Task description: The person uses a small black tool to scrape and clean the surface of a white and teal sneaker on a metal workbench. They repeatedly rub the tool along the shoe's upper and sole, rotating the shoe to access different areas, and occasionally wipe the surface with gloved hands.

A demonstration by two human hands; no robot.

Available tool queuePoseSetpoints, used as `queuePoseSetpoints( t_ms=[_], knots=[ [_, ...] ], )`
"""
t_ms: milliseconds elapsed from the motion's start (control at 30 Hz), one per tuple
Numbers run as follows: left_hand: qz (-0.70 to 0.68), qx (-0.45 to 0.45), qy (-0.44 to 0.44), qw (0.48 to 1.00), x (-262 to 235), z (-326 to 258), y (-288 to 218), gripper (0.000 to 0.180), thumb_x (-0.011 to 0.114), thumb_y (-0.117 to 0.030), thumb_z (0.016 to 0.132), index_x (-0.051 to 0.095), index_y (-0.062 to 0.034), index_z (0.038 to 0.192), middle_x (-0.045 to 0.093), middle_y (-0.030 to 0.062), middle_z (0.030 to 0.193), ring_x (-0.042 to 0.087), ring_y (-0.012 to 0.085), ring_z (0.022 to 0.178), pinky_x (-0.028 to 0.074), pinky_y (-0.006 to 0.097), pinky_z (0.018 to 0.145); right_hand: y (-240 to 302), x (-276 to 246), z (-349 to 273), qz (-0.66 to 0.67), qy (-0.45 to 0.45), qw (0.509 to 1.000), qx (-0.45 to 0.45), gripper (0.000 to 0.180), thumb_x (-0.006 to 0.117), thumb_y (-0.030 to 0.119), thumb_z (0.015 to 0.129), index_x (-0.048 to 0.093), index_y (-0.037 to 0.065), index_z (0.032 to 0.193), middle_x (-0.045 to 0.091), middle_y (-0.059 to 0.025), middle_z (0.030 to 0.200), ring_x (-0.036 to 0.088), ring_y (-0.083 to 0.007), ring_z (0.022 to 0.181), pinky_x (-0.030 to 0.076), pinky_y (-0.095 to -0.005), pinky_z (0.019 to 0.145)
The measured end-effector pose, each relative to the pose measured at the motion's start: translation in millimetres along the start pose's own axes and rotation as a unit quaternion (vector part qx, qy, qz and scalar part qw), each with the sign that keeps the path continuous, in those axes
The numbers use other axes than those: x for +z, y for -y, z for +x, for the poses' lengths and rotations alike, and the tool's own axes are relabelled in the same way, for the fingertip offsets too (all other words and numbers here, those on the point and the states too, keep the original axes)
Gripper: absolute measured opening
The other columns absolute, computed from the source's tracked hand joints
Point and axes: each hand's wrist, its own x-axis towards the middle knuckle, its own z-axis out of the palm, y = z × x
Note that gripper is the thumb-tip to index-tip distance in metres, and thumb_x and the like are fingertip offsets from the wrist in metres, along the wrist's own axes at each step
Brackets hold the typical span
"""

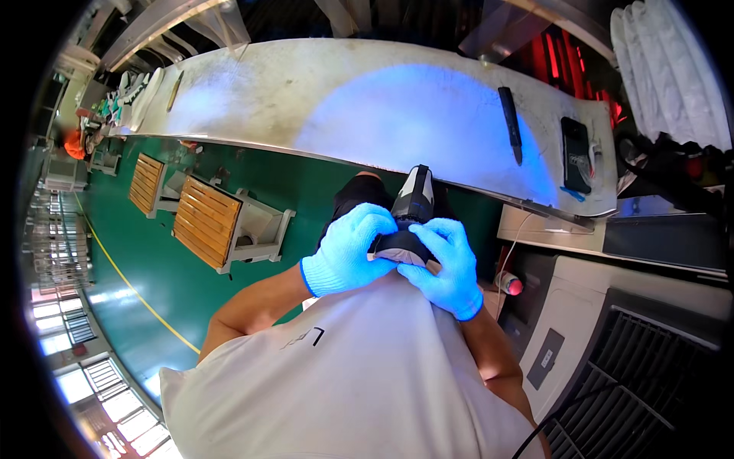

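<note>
A black and white shoe (414, 200) is held in front of my chest, near the front edge of the long bench. Its narrower end points away from me, towards the bench. My left hand (348, 251), in a bluish-lit knit glove, grips its near end from the left. On the other side my right hand (445, 268), gloved alike, closes on that same end with thumb and fingers. Between the gloves a dark rounded edge of the shoe shows, with a pale part beneath it. The fingertips hide some of its near end.
The bench (267, 99) bears a dark pen-like tool (510, 126), a black phone (575, 153), a thin stick-like tool (175, 92) and shoes (141, 99) far left. Slatted wooden stools (205, 222) stand left. A grilled machine (619, 367) and a red-and-white container (509, 283) are at right.
</note>
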Motion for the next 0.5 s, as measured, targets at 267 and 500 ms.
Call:
queuePoseSetpoints(
  t_ms=[267,500],
  knots=[
    [-0.081,-0.009,0.105,0.991,-5,36,14,0.056,0.100,-0.017,0.069,0.060,-0.0089,0.108,0.065,0.0123,0.100,0.066,0.0353,0.088,0.054,0.044,0.073,-13,-8,21,0.082,0.012,0.995,0.050,0.053,0.100,0.016,0.077,0.074,0.007,0.122,0.064,-0.0117,0.114,0.071,-0.0296,0.098,0.063,-0.0375,0.081],
    [-0.094,0.011,0.102,0.990,-4,44,19,0.048,0.099,-0.015,0.070,0.061,-0.0112,0.099,0.060,0.0097,0.092,0.062,0.0343,0.083,0.049,0.044,0.068,-15,-13,30,0.046,0.055,0.997,0.022,0.059,0.104,0.020,0.070,0.071,0.010,0.118,0.064,-0.0102,0.106,0.066,-0.0329,0.096,0.056,-0.0442,0.080]
  ],
)
